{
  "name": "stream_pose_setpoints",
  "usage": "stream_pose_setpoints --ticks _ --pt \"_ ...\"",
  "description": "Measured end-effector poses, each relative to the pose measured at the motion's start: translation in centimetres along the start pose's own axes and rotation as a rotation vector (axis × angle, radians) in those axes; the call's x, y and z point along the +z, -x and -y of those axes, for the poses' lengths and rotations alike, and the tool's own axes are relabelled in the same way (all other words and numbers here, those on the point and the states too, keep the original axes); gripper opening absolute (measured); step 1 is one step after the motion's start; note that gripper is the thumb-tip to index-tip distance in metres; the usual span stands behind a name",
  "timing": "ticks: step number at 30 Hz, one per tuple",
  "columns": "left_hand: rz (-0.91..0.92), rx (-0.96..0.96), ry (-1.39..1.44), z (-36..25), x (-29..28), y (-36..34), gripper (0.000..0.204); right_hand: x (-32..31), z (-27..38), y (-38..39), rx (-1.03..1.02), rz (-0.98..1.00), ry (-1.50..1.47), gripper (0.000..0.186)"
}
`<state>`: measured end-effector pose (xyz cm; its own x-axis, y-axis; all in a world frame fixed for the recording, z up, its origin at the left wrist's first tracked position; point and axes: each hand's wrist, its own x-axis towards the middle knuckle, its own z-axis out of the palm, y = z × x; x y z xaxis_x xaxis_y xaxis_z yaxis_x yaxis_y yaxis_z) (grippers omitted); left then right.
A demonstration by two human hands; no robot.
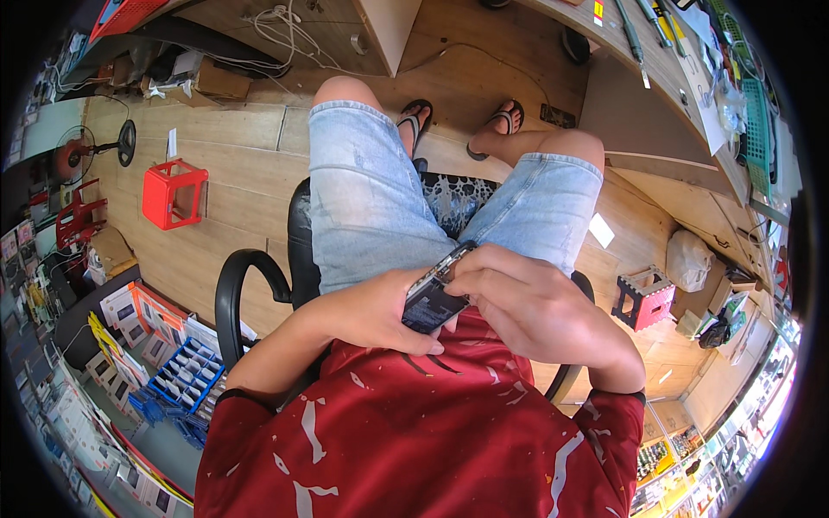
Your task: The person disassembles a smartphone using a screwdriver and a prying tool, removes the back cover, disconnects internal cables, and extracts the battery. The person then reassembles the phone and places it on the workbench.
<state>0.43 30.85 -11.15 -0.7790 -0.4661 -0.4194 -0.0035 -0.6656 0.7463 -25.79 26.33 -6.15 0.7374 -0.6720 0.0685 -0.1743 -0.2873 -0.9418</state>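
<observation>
An opened smartphone [429,302] with dark inner parts and a bright metal edge sits tilted over my lap. My left hand [387,311] is closed on it from the left, with the thumb along its lower end. My right hand [527,306] has its fingers curled at the phone's upper right part, touching it near the exposed inner edge; its fingertips partly hide what they touch. Beneath both hands are my denim shorts [363,207] and red patterned shirt.
I sit on a worn black armchair [298,216]. A red stool [173,194] and a fan [78,155] stand left, a folding stool [648,298] right. A workbench [604,34] with tools runs along the upper right; stacked boxes and blue trays [186,371] are at lower left.
</observation>
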Motion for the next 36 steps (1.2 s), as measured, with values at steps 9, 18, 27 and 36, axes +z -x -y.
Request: stream_pose_setpoints --ticks 9,18,27,36 --pt "-0.001 -0.028 -0.013 0.0 0.1 0.1 0.056 -0.1 0.2 -0.1 0.061 0.017 -0.076 0.02" --pt "-0.026 0.01 -0.08 -0.5 0.0 -0.1 0.05 1.2 -0.7 -0.2 0.03 -0.076 0.032 0.02" --pt "-0.049 -0.008 -0.092 -0.8 0.1 0.0 0.051 2.1 -0.5 -0.1 -0.051 -0.175 0.263 0.038" --pt "-0.076 -0.05 -0.132 -1.5 0.1 0.0 0.046 1.8 -0.1 0.1 -0.08 -0.162 0.375 0.037"
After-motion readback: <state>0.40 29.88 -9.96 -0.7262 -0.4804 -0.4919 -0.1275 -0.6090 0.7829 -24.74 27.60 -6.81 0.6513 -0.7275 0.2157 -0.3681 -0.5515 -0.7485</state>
